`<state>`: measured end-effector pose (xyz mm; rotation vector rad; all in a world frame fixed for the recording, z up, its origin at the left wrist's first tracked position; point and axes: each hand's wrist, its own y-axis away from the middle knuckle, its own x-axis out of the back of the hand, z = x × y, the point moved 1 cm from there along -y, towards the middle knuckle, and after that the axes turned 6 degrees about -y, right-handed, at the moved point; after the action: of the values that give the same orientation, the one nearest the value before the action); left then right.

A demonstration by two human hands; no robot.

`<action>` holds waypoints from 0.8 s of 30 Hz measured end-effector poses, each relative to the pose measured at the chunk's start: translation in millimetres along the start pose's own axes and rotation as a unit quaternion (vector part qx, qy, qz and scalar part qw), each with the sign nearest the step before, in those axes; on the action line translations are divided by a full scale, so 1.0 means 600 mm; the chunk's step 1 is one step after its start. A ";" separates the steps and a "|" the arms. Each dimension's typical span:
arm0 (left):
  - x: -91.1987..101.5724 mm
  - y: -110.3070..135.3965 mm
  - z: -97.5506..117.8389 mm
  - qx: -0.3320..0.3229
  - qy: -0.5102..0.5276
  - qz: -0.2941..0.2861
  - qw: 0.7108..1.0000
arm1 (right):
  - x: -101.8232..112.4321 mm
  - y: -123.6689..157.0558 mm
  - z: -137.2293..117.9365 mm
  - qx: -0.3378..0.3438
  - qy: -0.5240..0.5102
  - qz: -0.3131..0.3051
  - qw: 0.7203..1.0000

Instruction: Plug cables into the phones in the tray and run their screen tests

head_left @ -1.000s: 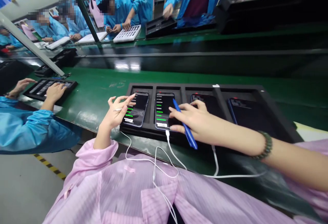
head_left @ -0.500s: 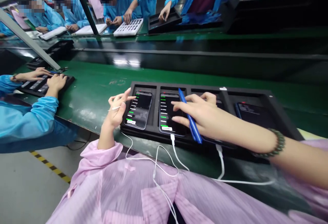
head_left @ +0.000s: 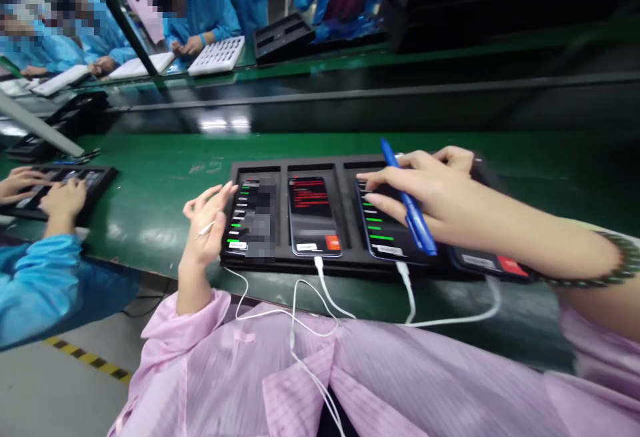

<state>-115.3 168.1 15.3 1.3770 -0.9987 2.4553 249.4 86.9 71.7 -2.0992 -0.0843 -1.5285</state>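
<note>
A black tray (head_left: 283, 258) holds several phones in its compartments. My left hand (head_left: 203, 230) is beside the leftmost phone (head_left: 239, 223), its fingers bent and a thin white stick-like piece (head_left: 205, 229) held between them. Red text and an orange patch show on the second phone (head_left: 315, 213). My right hand (head_left: 430, 187) grips a blue pen (head_left: 411, 207) between its fingers, while index finger and thumb reach over the third phone (head_left: 383, 233), whose screen has green bars. Partly under my right forearm lies a fourth phone (head_left: 475, 260).
White cables (head_left: 323, 280) run from the phones across the green bench (head_left: 165, 210) edge and my pink clothing. At left, a co-worker's hands (head_left: 65, 203) are on another black tray (head_left: 107, 180). Across the bench are people in blue, a white tray (head_left: 217, 57) and stacked black trays (head_left: 400, 10).
My right hand, with the pen, has moved right from the second phone to the third. The second phone's screen went from green bars to red text. The whole view has shifted.
</note>
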 end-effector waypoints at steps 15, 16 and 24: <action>0.086 0.087 -0.023 0.366 0.218 0.263 0.865 | -0.011 0.126 -0.030 -0.064 -0.029 -0.036 0.997; 0.093 0.093 -0.023 0.401 0.221 0.243 0.855 | -0.007 0.131 -0.036 -0.057 -0.026 -0.035 0.997; 0.115 0.116 -0.022 0.496 0.256 0.206 0.804 | 0.004 0.092 0.003 -0.072 -0.010 -0.035 0.997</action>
<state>-193.8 110.7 33.1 0.4860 0.2372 3.6056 271.6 40.1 52.5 -2.2458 -0.0570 -1.5966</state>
